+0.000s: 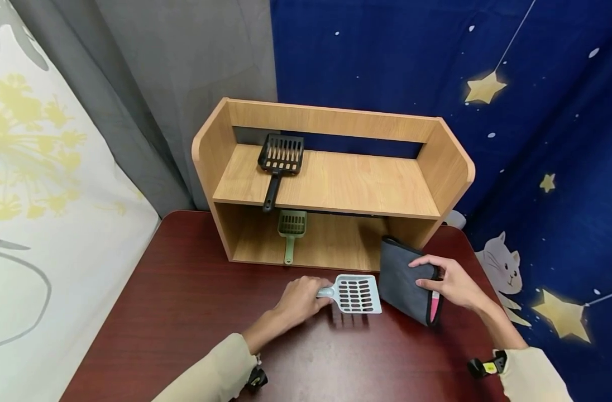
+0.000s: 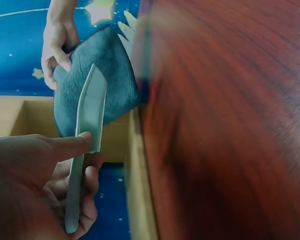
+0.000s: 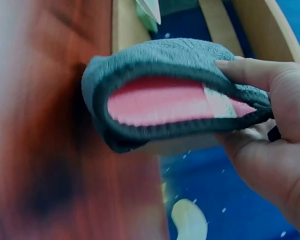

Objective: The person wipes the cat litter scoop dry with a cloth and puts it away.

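My left hand grips a pale grey litter scoop by its handle. The slotted head points right, toward the pouch. In the left wrist view the scoop shows edge-on, thumb laid along it. My right hand pinches a dark grey plush pouch by one edge, thumb on one side and fingers on the other. Seen from the right wrist, the pouch's black-trimmed mouth gapes and shows a pink lining with a pale label. The pouch is tilted in front of the shelf's lower right corner.
A two-tier wooden shelf stands at the back of the dark red table. On its upper tier lies a black slotted scoop, handle overhanging the front edge. A small green scoop lies on the lower tier. Curtains hang behind.
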`<control>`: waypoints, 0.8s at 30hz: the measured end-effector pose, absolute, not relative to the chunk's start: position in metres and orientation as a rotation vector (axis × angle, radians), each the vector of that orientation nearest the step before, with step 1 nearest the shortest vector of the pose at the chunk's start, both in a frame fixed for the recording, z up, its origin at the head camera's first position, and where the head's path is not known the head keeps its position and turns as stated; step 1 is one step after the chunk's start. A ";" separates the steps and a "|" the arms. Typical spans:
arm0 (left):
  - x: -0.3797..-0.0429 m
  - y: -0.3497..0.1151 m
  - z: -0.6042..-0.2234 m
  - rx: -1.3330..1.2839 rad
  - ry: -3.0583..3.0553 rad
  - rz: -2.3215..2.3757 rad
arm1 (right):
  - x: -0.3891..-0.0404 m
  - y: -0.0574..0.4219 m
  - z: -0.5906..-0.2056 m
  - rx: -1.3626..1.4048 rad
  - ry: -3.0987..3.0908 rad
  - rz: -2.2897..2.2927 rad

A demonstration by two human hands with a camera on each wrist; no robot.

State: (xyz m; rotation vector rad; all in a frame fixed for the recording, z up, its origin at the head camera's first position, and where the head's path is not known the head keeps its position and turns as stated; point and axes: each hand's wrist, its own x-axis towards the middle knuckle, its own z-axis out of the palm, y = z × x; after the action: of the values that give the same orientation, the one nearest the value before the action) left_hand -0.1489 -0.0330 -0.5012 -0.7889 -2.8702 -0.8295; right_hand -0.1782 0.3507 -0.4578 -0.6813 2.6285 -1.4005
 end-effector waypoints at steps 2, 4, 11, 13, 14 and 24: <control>-0.148 -0.036 -0.493 -0.817 -2.858 -0.849 | -0.182 0.344 -0.451 -0.737 2.597 -1.426; -0.148 -0.038 -0.488 -0.847 -2.840 -0.859 | -0.185 0.336 -0.446 -0.768 2.577 -1.443; -0.149 -0.044 -0.477 -0.964 -2.783 -0.862 | -0.196 0.311 -0.444 -0.919 2.505 -1.479; -0.150 -0.047 -0.474 -1.006 -2.773 -0.875 | -0.199 0.304 -0.444 -0.945 2.483 -1.471; -0.150 -0.049 -0.472 -1.022 -2.773 -0.880 | -0.201 0.301 -0.445 -0.954 2.473 -1.466; -0.151 -0.057 -0.464 -1.094 -2.796 -0.928 | -0.212 0.259 -0.442 -1.015 2.335 -1.529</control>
State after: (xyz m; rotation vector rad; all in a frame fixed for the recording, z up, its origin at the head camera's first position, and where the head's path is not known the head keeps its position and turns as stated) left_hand -0.1508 -0.0565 -0.4639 -1.0945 -2.7959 -0.9283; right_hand -0.2121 0.2589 -0.4418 -1.0151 2.3353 -1.5291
